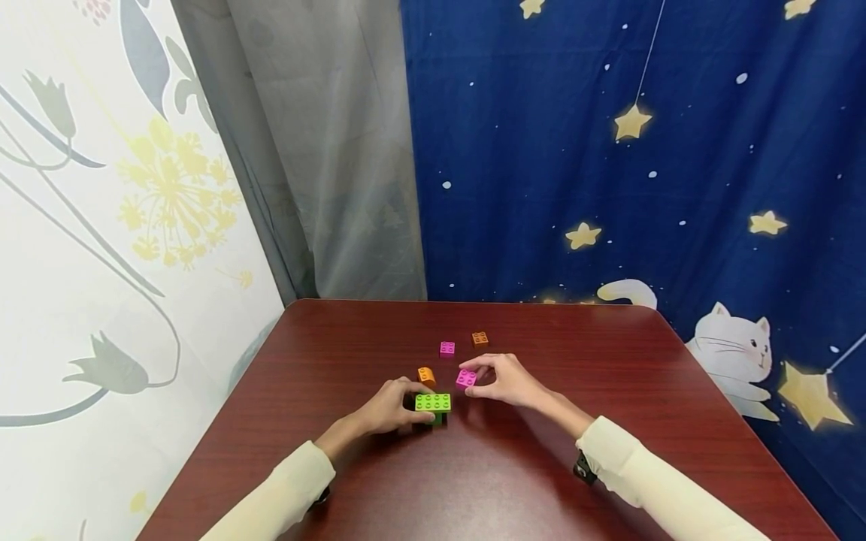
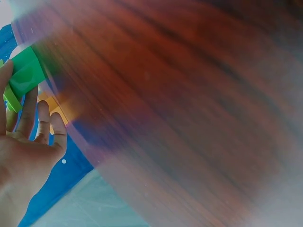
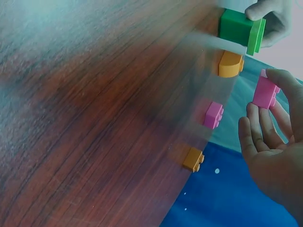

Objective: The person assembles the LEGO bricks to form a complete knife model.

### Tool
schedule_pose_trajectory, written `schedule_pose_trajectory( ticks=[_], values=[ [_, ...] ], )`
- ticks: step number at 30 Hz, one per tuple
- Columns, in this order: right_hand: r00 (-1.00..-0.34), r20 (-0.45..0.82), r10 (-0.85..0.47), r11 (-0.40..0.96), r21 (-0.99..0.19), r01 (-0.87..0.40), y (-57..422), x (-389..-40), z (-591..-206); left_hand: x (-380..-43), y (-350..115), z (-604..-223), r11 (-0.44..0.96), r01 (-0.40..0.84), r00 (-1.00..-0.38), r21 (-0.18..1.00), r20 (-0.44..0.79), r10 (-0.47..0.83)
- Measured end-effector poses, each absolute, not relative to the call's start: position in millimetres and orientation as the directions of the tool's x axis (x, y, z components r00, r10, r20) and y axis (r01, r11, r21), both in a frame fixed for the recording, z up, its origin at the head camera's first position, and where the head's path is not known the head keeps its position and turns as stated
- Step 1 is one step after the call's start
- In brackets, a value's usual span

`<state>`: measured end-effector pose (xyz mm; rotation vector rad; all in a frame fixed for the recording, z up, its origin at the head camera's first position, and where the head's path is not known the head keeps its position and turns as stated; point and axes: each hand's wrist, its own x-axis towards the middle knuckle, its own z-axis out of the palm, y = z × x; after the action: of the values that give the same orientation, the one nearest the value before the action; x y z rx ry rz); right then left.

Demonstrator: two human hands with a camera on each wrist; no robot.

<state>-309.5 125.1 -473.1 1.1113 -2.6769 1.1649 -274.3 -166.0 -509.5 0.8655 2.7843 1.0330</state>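
In the head view my left hand [image 1: 391, 407] grips a light green studded brick [image 1: 433, 402] by its left end, thumb in front and fingers behind. A darker green block [image 1: 437, 420] is joined under it; the left wrist view shows this green block [image 2: 27, 72] wide and smooth-sided. To the right, my right hand [image 1: 507, 382] pinches a pink brick [image 1: 465, 378] between thumb and fingers. The right wrist view has that pink brick [image 3: 264, 91] raised off the table. Just behind the green pair lies an orange brick [image 1: 426, 376] with a curved side.
Farther back on the dark red wooden table [image 1: 352, 330] sit a second pink brick [image 1: 447, 349] and a brownish-orange brick [image 1: 479, 339]. A blue curtain [image 1: 528, 150] and a grey one [image 1: 345, 188] hang beyond the far edge. A patterned white panel [image 1: 101, 300] stands at left.
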Motion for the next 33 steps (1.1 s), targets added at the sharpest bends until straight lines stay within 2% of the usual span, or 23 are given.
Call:
schedule_pose_trajectory(
  ticks=[6,18,27,33],
  values=[
    [-0.724,0.294,-0.624,0.466,-0.604,-0.647,117,-307,-473,-275,-167,-509,0.623,0.473,-0.848,0.623,0.131,0.513],
    [-0.703,0.279,-0.654,0.391,-0.671,-0.630,95,-298,-471,-276,-167,-509,0.622,0.501,-0.838,0.602,0.156,0.523],
    [-0.699,0.251,-0.670,0.375,-0.698,-0.610,84,-294,-474,-275,-166,-505,0.632,0.456,-0.852,0.627,0.101,0.515],
    [-0.688,0.254,-0.679,0.352,-0.710,-0.610,80,-294,-480,-276,-166,-506,0.634,0.475,-0.846,0.611,0.117,0.520]
  ],
)
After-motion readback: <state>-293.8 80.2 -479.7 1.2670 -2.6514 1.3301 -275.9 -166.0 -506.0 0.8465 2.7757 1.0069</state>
